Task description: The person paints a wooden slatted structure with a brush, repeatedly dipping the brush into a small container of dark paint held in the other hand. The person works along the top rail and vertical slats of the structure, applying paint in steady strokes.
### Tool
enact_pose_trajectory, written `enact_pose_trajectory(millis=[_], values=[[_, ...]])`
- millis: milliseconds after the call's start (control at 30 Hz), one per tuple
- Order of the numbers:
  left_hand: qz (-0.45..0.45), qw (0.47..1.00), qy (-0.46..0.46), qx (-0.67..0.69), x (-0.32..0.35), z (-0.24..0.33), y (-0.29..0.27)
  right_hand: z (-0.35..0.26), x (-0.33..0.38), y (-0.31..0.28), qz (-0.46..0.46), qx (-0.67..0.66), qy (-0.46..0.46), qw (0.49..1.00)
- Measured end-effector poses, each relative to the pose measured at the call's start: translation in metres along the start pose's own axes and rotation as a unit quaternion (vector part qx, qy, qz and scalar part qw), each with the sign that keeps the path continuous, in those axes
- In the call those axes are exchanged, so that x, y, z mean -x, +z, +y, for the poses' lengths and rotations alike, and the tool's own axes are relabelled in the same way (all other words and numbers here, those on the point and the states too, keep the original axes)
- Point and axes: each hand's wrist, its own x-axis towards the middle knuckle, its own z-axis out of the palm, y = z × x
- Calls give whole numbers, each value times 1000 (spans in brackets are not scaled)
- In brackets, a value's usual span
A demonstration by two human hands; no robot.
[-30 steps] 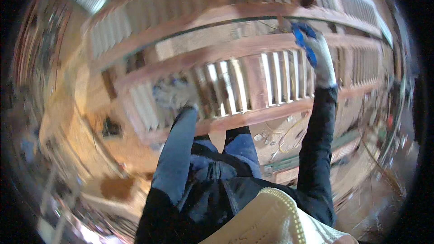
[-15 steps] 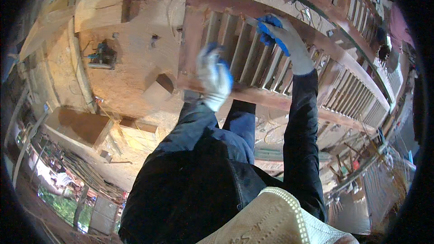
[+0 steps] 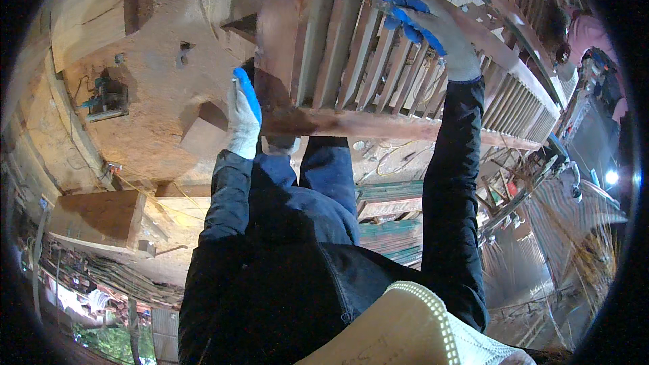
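Head view shows a slatted wooden panel (image 3: 365,122) across the upper middle of the frame. Its long axis slopes from a broad end rail (image 3: 276,40) at upper centre-left down to a far end at the right, where it looks narrower. The slats (image 3: 323,54) cross that axis, leaning from upper right to lower left. At the panel's left end, the gloved left hand (image 3: 245,109) is flat, fingers straight and pointing up the frame, blue palm turned right; whether it touches the wood I cannot tell. Over the slats at upper centre-right, the gloved right hand (image 3: 439,32) points left with fingers bent; whether they are clamped on anything I cannot tell. Left of the panel lie a block (image 3: 203,138) and, farther left, a dark tool (image 3: 108,98).
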Motion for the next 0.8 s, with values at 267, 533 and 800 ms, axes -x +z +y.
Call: enact_pose_trajectory(millis=[267, 533, 800], values=[[-16, 976, -183, 116, -4, -9, 21, -17, 19, 45, 194, 369, -55, 907], [19, 994, -95, 54, -9, 40, 5, -31, 36, 55, 255, 274, -49, 926], [23, 999, -31, -12, -5, 24, 3, -24, 22, 72, 273, 493, -122, 817]])
